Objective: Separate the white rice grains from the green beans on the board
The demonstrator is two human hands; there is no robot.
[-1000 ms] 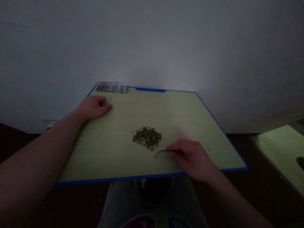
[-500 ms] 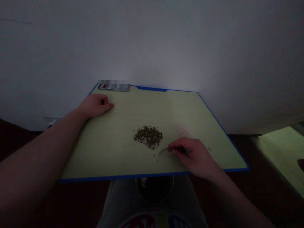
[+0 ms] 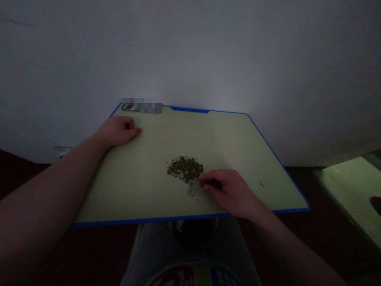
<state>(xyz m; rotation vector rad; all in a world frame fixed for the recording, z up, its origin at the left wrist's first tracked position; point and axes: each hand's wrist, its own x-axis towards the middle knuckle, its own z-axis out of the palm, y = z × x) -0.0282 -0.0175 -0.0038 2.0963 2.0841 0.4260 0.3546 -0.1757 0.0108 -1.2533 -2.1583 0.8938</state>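
Note:
My right hand (image 3: 230,191) pinches a clear protractor (image 3: 194,189) between thumb and fingers, low over the table's near half. The protractor's curved edge is close to the lower right side of a pile of small green beans (image 3: 185,168), with some pale grains showing among them. Beyond my right hand lies a patch of whitish grains (image 3: 228,160). My left hand (image 3: 117,130) rests on the far left of the table, its fingers curled in and its thumb pointing right, with nothing visible in it.
The pale tabletop (image 3: 169,133) has a blue rim and stands against a wall. A phone (image 3: 128,107), partly blurred out, lies at its far left corner. A small dark sliver (image 3: 261,184) lies at the right. Below the near edge, a round dark container (image 3: 193,235) sits between my legs.
My right hand has moved left with the protractor, bringing it close to the green beans. My left hand stays in its place on the table.

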